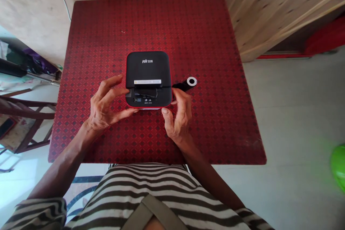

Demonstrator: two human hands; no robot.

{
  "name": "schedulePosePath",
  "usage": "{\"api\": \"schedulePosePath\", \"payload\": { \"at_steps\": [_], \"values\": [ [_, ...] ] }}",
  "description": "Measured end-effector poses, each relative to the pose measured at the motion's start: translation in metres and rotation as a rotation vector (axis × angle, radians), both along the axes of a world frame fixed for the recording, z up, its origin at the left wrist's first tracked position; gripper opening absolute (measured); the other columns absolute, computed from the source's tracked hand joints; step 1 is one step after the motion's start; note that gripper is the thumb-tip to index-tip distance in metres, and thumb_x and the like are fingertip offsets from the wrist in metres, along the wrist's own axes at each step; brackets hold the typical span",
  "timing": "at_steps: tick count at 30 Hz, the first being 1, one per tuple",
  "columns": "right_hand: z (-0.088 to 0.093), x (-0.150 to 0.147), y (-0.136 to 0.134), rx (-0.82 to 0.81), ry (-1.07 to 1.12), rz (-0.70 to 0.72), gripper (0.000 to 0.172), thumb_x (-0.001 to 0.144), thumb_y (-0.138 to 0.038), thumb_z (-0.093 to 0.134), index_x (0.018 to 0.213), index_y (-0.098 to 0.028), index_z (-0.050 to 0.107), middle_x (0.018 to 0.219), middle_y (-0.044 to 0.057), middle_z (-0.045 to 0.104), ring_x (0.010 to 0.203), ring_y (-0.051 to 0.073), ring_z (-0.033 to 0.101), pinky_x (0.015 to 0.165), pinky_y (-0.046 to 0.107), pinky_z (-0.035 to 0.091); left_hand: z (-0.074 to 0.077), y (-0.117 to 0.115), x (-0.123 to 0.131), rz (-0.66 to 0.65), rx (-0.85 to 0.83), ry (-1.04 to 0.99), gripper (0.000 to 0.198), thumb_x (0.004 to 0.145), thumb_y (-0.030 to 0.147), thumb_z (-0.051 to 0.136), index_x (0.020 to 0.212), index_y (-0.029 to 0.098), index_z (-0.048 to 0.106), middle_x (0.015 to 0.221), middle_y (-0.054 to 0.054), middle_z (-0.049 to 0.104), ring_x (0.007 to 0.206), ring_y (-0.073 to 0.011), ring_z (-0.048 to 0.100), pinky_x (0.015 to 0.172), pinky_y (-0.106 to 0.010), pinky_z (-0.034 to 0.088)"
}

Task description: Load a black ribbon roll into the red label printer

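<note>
A small black label printer (148,68) with a red base sits in the middle of a red patterned table (113,43). My left hand (106,106) touches its left front corner, fingers spread and curled against the side, thumb under the front edge. My right hand (178,113) rests at the right front corner, fingers loosely bent, fingertips on the printer's edge. A white label strip shows at the printer's slot. A black roll holder with a white ring (188,83) lies just right of the printer, behind my right fingers.
Wooden panel walls stand behind the table. A wooden chair (24,115) and clutter are at the left. Grey floor lies to the right, with a green object (339,165) at the right edge and a red item (323,39) by the wall.
</note>
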State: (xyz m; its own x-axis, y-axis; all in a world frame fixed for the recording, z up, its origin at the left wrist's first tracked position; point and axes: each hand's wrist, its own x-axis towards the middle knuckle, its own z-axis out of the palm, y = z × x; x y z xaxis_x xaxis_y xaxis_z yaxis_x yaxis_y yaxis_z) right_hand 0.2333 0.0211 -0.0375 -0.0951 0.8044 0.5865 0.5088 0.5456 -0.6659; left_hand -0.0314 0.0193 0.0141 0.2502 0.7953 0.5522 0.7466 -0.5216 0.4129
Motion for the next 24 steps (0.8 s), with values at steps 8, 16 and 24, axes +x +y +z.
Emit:
{"api": "schedulePosePath", "payload": {
  "at_steps": [8,16,24],
  "values": [
    [0.016,0.005,-0.002,0.051,-0.008,-0.058,0.050,0.108,-0.049,0.049,0.151,-0.026,0.053,0.133,0.015,0.065,0.114,0.030,0.067,0.083,0.046,0.064,-0.009,-0.006,0.006,0.042,0.030,-0.007,0.058,0.085,0.060,0.084,0.130,0.028,0.065,0.136,-0.010,0.066,0.124,-0.0278,0.069,0.107,-0.049,0.063],
    [0.096,-0.009,0.065,0.043,-0.447,0.222,0.015,0.104,-0.022,0.064,0.115,-0.022,0.074,0.114,0.009,0.076,0.110,0.027,0.071,0.101,0.048,0.060,-0.019,-0.010,0.015,-0.002,0.077,-0.050,0.066,0.090,0.051,0.081,0.144,0.026,0.051,0.135,-0.012,0.066,0.126,-0.0275,0.068,0.105,-0.047,0.063],
    [0.087,-0.063,0.125,-0.199,-0.990,0.408,0.009,0.088,-0.007,0.077,0.089,-0.015,0.079,0.083,0.011,0.076,0.082,0.029,0.075,0.079,0.044,0.060,-0.029,-0.013,0.017,-0.012,0.050,-0.052,0.077,0.094,0.048,0.077,0.158,0.026,0.039,0.144,-0.014,0.062,0.133,-0.0283,0.065,0.110,-0.047,0.064]
  ]
}}
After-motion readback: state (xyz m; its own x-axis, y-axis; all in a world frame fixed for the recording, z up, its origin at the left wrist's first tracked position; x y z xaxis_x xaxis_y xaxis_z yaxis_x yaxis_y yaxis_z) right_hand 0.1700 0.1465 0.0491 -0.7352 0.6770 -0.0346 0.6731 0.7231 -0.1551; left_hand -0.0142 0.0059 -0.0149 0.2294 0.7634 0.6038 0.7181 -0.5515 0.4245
